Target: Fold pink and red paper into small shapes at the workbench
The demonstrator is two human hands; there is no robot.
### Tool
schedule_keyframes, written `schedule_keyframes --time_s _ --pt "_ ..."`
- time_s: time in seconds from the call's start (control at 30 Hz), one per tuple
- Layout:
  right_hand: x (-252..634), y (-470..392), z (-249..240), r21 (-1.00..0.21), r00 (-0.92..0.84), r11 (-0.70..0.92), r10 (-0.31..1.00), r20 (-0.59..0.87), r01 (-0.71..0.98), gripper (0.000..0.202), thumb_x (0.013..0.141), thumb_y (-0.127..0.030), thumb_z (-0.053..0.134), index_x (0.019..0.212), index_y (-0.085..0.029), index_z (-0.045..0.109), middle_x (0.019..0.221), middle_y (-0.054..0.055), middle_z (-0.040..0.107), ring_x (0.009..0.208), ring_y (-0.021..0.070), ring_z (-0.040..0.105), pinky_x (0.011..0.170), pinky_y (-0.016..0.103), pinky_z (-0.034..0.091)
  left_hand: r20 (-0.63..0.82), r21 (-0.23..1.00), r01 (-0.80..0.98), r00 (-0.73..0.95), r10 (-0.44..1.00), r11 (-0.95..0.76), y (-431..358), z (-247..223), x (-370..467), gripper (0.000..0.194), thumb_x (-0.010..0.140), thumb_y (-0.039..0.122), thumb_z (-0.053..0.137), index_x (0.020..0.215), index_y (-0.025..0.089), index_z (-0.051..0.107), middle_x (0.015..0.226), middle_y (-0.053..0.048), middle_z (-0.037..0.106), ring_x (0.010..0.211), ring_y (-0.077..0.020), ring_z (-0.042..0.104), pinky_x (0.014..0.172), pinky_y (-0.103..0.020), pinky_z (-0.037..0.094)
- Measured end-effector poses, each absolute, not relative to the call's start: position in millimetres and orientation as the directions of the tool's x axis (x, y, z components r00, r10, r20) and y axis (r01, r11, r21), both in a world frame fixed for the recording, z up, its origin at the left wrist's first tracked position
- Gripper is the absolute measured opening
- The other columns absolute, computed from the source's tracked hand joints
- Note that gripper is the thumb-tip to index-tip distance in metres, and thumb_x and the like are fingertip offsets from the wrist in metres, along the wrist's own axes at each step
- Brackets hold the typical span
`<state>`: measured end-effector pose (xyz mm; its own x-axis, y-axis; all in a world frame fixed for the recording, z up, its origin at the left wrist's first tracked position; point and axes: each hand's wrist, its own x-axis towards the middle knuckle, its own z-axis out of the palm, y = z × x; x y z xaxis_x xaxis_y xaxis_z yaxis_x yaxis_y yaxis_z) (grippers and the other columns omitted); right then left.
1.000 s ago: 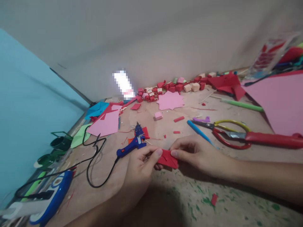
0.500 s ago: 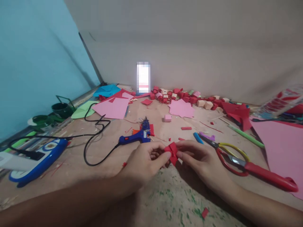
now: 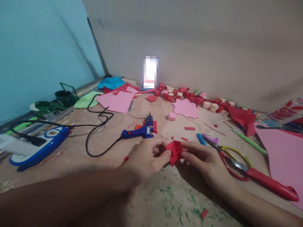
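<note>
A small folded piece of red paper (image 3: 174, 152) is held up between both hands, over the table's near middle. My left hand (image 3: 151, 157) pinches its left side between thumb and fingers. On its right side, my right hand (image 3: 201, 159) grips the paper with thumb and fingers; some fingertips are hidden behind it. Just beyond my left hand lies a blue glue gun (image 3: 138, 132) on its side. Scissors with red and yellow handles (image 3: 236, 160) and a red-handled cutter (image 3: 272, 183) rest to the right of my right hand.
A blue and white power strip (image 3: 44, 146) with a black cord is at left. Pink paper sheets (image 3: 115, 102), a lit phone (image 3: 151, 72) and many small paper cubes (image 3: 184, 94) line the back. A plastic bottle (image 3: 281, 112) lies at right; one pink cube (image 3: 171, 116) sits mid-table.
The red paper has been turned and spread a little wider between my fingers, its folds more open. My right hand has shifted slightly right. The whole view has tilted a bit.
</note>
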<state>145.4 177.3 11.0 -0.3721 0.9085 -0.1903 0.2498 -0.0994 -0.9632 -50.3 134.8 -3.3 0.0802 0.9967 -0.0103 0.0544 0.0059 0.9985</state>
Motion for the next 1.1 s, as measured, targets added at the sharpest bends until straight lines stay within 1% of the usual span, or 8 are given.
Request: schedule_keyframes --time_s 0.13,0.3,0.47,0.57,0.67,0.8,0.97,1.1 --pt "146.6 178.9 9.1 -0.968 -0.407 -0.173 0.883 -0.233 0.180 0.018 0.076 -0.036 0.085 0.087 -0.024 0.080 0.078 0.003 0.076 0.066 0.0186 0.066 0.059 0.029 0.051 -0.074 0.997 -0.014 0.009 0.997 0.074 137.3 -1.7 -49.1 0.010 0.084 0.025 0.068 0.088 0.018 0.073 0.079 -0.006 0.075 0.068 -0.0172 0.071 0.059 -0.024 0.054" --pt "145.2 178.2 11.1 -0.963 -0.440 -0.216 0.858 -0.265 0.160 0.018 0.075 -0.034 0.084 0.085 -0.021 0.076 0.071 0.003 0.073 0.065 0.0187 0.065 0.060 0.030 0.049 -0.176 0.982 -0.079 -0.014 0.984 0.174 141.7 -1.0 -47.9 0.012 0.083 0.023 0.067 0.091 0.015 0.070 0.074 -0.003 0.071 0.063 -0.0137 0.066 0.057 -0.022 0.052" --pt "146.6 178.1 8.6 -0.965 -0.426 -0.205 0.867 -0.257 0.166 0.023 0.082 -0.040 0.079 0.079 -0.018 0.073 0.066 0.002 0.069 0.059 0.0139 0.056 0.057 0.027 0.043 -0.159 0.987 -0.023 0.006 0.987 0.159 143.4 -3.5 -49.2 0.013 0.083 0.020 0.068 0.093 0.014 0.072 0.080 -0.004 0.073 0.067 -0.0132 0.065 0.060 -0.022 0.051" --pt "146.9 178.6 8.2 -0.967 -0.423 -0.191 0.872 -0.245 0.167 0.024 0.083 -0.042 0.078 0.079 -0.018 0.073 0.066 0.001 0.068 0.058 0.0133 0.055 0.056 0.027 0.043 -0.156 0.988 -0.005 0.011 0.988 0.156 143.0 -4.5 -51.0 0.015 0.084 0.023 0.068 0.095 0.014 0.072 0.082 -0.004 0.073 0.069 -0.0143 0.065 0.063 -0.024 0.052" --pt "146.9 178.4 9.0 -0.968 -0.421 -0.151 0.879 -0.224 0.199 0.023 0.082 -0.041 0.077 0.077 -0.019 0.073 0.063 0.000 0.065 0.057 0.0139 0.054 0.056 0.028 0.043 -0.124 0.992 -0.005 0.060 0.991 0.124 141.3 -4.0 -52.8 0.018 0.085 0.025 0.066 0.098 0.014 0.073 0.088 -0.006 0.075 0.079 -0.0182 0.069 0.071 -0.028 0.055" --pt "147.8 176.7 8.3 -0.967 -0.427 -0.096 0.883 -0.192 0.236 0.019 0.086 -0.039 0.074 0.083 -0.020 0.075 0.069 0.001 0.068 0.060 0.0142 0.054 0.057 0.027 0.042 -0.085 0.996 -0.002 0.099 0.991 0.086 140.2 -3.0 -53.4 0.025 0.086 0.030 0.068 0.101 0.012 0.074 0.101 -0.011 0.076 0.091 -0.0238 0.072 0.081 -0.034 0.057" --pt "145.8 174.8 11.5 -0.966 -0.466 -0.016 0.874 -0.139 0.258 0.019 0.089 -0.034 0.070 0.080 -0.019 0.077 0.070 0.002 0.070 0.062 0.0130 0.057 0.058 0.025 0.044 -0.070 0.998 0.000 0.113 0.991 0.070 142.9 -6.4 -52.1 0.022 0.087 0.029 0.067 0.098 0.012 0.075 0.100 -0.011 0.077 0.092 -0.0239 0.072 0.082 -0.035 0.057" --pt "142.8 174.1 15.5 -0.971 -0.458 0.011 0.883 -0.102 0.239 0.016 0.084 -0.034 0.075 0.085 -0.018 0.078 0.080 0.004 0.076 0.070 0.0153 0.065 0.064 0.025 0.051 -0.091 0.991 0.112 0.115 0.989 0.078 142.4 -10.2 -52.2 0.018 0.089 0.030 0.066 0.093 0.017 0.076 0.091 -0.006 0.078 0.082 -0.0206 0.072 0.074 -0.032 0.055"
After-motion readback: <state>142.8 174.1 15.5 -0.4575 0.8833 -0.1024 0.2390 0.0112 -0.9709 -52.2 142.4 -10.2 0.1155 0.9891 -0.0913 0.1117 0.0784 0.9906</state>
